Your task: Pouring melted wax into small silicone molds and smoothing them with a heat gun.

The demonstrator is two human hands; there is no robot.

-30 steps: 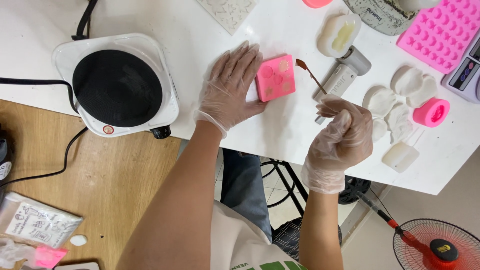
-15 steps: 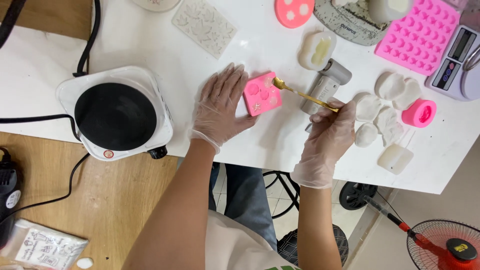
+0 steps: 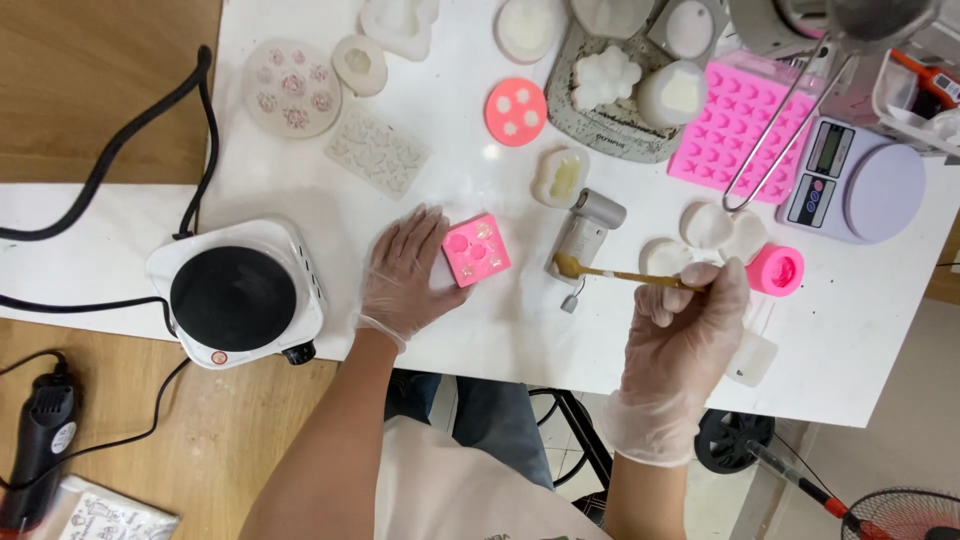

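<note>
- The right hand (image 3: 688,318), gloved, has its fingers pinched shut around the handle of a small gold spoon (image 3: 612,272).
- The spoon's long axis runs nearly level across the white table (image 3: 520,330), the bowl pointing away from the right hand toward the pink square mould (image 3: 476,250); the bowl carries a yellowish blob and hangs near the mould, not yet over it.
- The left hand (image 3: 405,275), also gloved, lies flat with fingers spread and loosely curved, fingertips touching the mould's near-left edge; it is the hand closer to the mould.
- The mould sits on the table between the two hands, its small round cavities facing up.
- A grey cylindrical tool (image 3: 585,232) lies just beyond the spoon's bowl, between spoon and mould's far right side.
- On the mould's other side, beyond the left hand, stands a single electric hot plate (image 3: 238,296).
- Farther back from the mould: a round pink mould (image 3: 516,111), a large pink tray mould (image 3: 732,120) and a kitchen scale (image 3: 860,180).
</note>
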